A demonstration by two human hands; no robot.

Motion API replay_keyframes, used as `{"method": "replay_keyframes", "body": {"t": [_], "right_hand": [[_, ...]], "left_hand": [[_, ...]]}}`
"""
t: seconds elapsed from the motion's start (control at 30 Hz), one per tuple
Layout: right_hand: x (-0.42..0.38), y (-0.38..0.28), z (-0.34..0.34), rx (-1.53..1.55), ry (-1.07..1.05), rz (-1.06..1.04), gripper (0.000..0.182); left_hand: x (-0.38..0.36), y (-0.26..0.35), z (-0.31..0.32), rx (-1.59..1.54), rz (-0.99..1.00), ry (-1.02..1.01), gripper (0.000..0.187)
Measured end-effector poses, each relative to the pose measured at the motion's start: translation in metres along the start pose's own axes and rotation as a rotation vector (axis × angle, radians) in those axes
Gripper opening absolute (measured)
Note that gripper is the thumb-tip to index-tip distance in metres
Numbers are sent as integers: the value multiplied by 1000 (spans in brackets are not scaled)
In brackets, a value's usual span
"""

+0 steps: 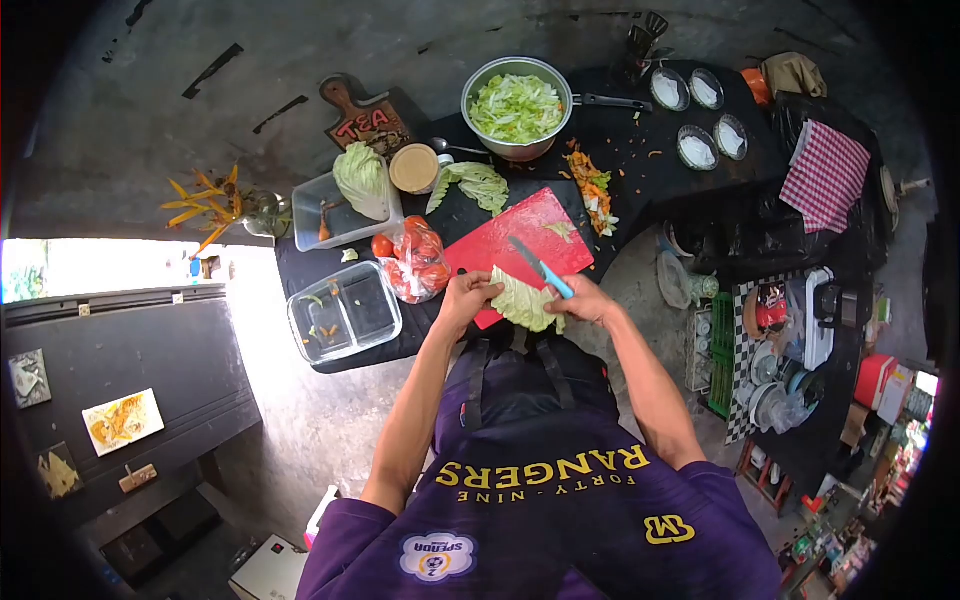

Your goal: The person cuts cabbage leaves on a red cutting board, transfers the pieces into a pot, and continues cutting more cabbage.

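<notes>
A pale green cabbage leaf (522, 302) is held over the near edge of the red cutting board (520, 235). My left hand (468, 300) pinches the leaf's left side. In my right hand (588, 304) is a knife with a light blue handle (560, 286), its blade pointing up and left over the board; the fingers of this hand are also at the leaf's right side. A small piece of leaf (558, 231) lies on the board. Left of the board is a plastic bag of tomatoes (416, 262). Beyond the board, another loose cabbage leaf (475, 186) rests on the dark table.
A pot of chopped cabbage (516, 108) stands at the back, its handle pointing right. Vegetable scraps (592, 190) lie right of the board. At left are a plastic container (330, 215) with a cabbage (362, 180) and a divided glass dish (345, 312). Several small bowls (697, 148) sit far right.
</notes>
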State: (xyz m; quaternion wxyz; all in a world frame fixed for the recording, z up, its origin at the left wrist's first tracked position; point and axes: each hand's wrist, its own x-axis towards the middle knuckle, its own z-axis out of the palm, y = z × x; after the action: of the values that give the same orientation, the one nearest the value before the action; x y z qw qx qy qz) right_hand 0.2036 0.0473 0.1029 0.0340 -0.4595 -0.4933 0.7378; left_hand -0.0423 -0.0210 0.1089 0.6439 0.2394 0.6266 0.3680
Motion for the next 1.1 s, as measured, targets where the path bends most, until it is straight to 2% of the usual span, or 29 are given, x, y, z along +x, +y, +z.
{"method": "replay_keyframes", "body": {"t": [0.17, 0.23, 0.27, 0.3, 0.37, 0.4, 0.43, 0.47, 0.53, 0.57, 0.63, 0.7, 0.73, 0.83, 0.9, 0.97, 1.07, 1.1], "right_hand": [[26, -37, -18, -225, 181, -128, 26], [35, -52, -20, -425, 409, -230, 22], [37, -62, -16, -598, 601, -245, 21], [45, -60, -11, -698, 811, -358, 22], [50, -58, 3, -733, 981, -368, 22], [53, -47, 14, -672, 960, -388, 23], [53, -34, 26, -615, 936, -405, 25], [50, -21, 40, -523, 792, -226, 29], [52, 25, 63, -526, 717, -249, 32], [55, 43, 69, -570, 661, -145, 31], [50, 48, 84, -502, 667, -84, 30], [50, 62, 94, -492, 690, -179, 28], [53, 63, 90, -496, 710, -241, 28], [54, 51, 83, -428, 836, -241, 28], [55, 46, 70, -429, 895, -283, 27], [50, 43, 57, -490, 758, -35, 25], [42, 50, 56, -499, 805, -223, 23], [39, 54, 59, -482, 824, -193, 23]], "left_hand": [[28, 8, -20, -71, 2, -54, 18], [45, 2, -21, -121, 0, -89, 19], [54, -5, -21, -122, 7, -90, 25], [65, -27, -24, 6, 30, -16, 28], [96, -62, -30, 262, 98, 139, 33], [88, -55, -28, 503, 209, 282, 41], [85, -53, -28, 487, 250, 299, 41], [82, -52, -28, 469, 291, 318, 42], [79, -54, -27, 516, 367, 349, 41], [82, -54, -26, 584, 411, 357, 41], [81, -59, -25, 705, 488, 363, 40], [83, -59, -20, 790, 572, 357, 39], [75, -48, -15, 828, 482, 327, 36], [77, -51, -13, 894, 509, 344, 33], [75, -47, -18, 859, 455, 310, 29], [76, -44, -20, 845, 443, 290, 26], [82, -51, -33, 840, 510, 283, 20], [83, -50, -36, 875, 514, 285, 22]]}}
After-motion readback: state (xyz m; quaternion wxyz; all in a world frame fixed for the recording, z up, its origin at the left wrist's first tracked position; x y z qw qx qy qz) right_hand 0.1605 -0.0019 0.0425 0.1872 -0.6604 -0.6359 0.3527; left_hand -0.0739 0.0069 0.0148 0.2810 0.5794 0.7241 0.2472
